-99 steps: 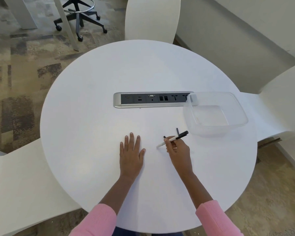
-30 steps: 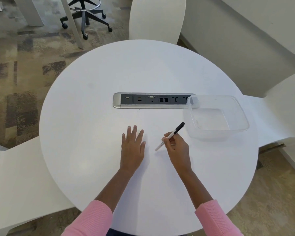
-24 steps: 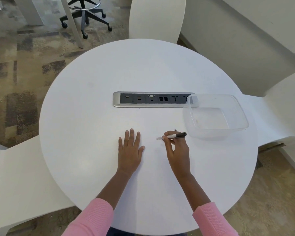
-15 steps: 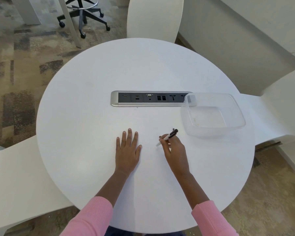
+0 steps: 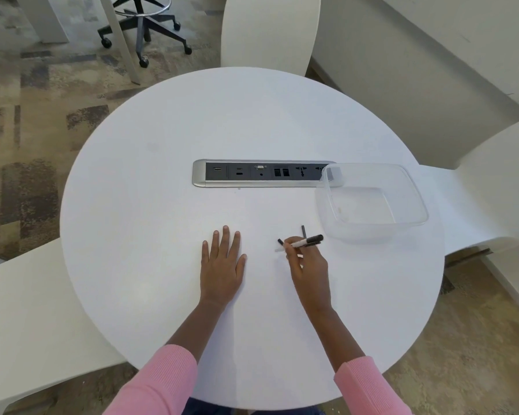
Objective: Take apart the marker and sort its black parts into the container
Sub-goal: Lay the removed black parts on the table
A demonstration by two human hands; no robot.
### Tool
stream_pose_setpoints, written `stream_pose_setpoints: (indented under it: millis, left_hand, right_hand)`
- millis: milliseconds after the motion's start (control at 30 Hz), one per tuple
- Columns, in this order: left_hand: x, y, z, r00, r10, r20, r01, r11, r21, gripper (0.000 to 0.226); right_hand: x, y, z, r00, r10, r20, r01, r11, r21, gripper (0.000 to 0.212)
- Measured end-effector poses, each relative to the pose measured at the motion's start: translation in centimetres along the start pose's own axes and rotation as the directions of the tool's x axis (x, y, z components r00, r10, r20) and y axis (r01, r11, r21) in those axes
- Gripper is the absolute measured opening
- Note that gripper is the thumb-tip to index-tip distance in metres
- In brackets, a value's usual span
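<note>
My right hand (image 5: 307, 266) grips a slim marker (image 5: 300, 242) with a white barrel and a black cap, held nearly level just above the table. A thin black rod (image 5: 303, 230) lies on the table right behind the marker. A small black piece (image 5: 280, 242) sits by my fingertips at the marker's left end. The clear plastic container (image 5: 415, 202) stands to the right and holds nothing. My left hand (image 5: 222, 262) rests flat on the table, fingers spread, a hand's width left of the marker.
The round white table (image 5: 162, 205) has a silver and black socket strip (image 5: 246, 173) set in its middle; the container overlaps its right end. White chairs stand at the far side, the left and the right. An office chair base (image 5: 144, 28) stands on the carpet beyond.
My right hand has turned the marker from tilted up to nearly level, cap to the right. The black rod and small black piece now show beside it. My left hand stayed flat.
</note>
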State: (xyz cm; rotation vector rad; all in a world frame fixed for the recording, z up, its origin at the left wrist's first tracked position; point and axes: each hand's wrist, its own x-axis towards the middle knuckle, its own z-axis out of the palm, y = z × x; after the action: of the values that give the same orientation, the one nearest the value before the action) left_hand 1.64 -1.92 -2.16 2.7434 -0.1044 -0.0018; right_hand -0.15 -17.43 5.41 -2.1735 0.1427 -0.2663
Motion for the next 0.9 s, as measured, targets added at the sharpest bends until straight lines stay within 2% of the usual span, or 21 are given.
stream_pose_setpoints:
  millis: [100,167,233,267,300,433,467,567,600,700,900]
  left_hand:
    - [0.0,0.1,-0.1,1.000,0.011,-0.017,-0.011,1.000,0.027,0.047]
    - [-0.1,0.1,-0.1,0.999,0.020,-0.035,-0.019,0.999,0.042,0.047]
    - [-0.1,0.1,-0.1,0.999,0.016,-0.035,-0.016,1.000,0.021,0.048]
    - [-0.2,0.0,0.0,0.999,0.014,-0.032,-0.014,1.000,0.013,0.049]
    - [-0.2,0.0,0.0,0.999,0.013,-0.035,-0.013,1.000,0.014,0.049]
    - [-0.1,0.1,-0.2,0.999,0.015,-0.035,-0.014,0.999,0.034,0.049]
    - [-0.1,0.1,-0.2,0.999,0.015,-0.035,-0.014,0.999,0.032,0.049]
    - [-0.1,0.0,-0.1,0.999,0.019,-0.038,-0.018,0.999,0.030,0.049]
    - [-0.1,0.1,-0.1,0.999,0.021,-0.041,-0.019,0.999,0.035,0.049]
    - [-0.1,0.1,0.0,0.999,0.017,-0.040,-0.016,0.999,0.038,0.048]
    - [0.0,0.0,0.1,0.999,0.015,-0.038,-0.014,0.999,0.033,0.051]
  right_hand:
    - [0.0,-0.6,-0.1,0.981,-0.121,-0.154,0.132,0.989,0.061,0.017]
    - [0.0,-0.2,0.3,0.995,-0.087,-0.056,0.088,0.996,0.005,0.019]
    - [0.0,0.3,0.6,0.982,0.087,0.170,-0.072,0.993,-0.094,0.021]
    - [0.0,0.7,0.7,0.968,0.132,0.214,-0.110,0.988,-0.110,0.022]
    - [0.0,0.9,0.7,0.970,0.136,0.204,-0.117,0.988,-0.099,0.022]
    - [-0.5,0.2,0.4,1.000,-0.008,-0.028,0.008,1.000,-0.002,0.019]
    - [-0.5,0.3,0.6,1.000,-0.008,-0.017,0.007,1.000,-0.008,0.020]
    - [-0.3,1.2,1.1,0.976,0.132,0.172,-0.121,0.990,-0.073,0.021]
    - [-0.2,1.5,1.1,0.974,0.140,0.179,-0.129,0.989,-0.075,0.020]
    - [0.1,1.6,0.8,0.989,0.126,0.078,-0.125,0.992,-0.009,0.017]
    - [0.9,1.2,0.3,0.947,0.315,0.070,-0.321,0.903,0.284,0.012]
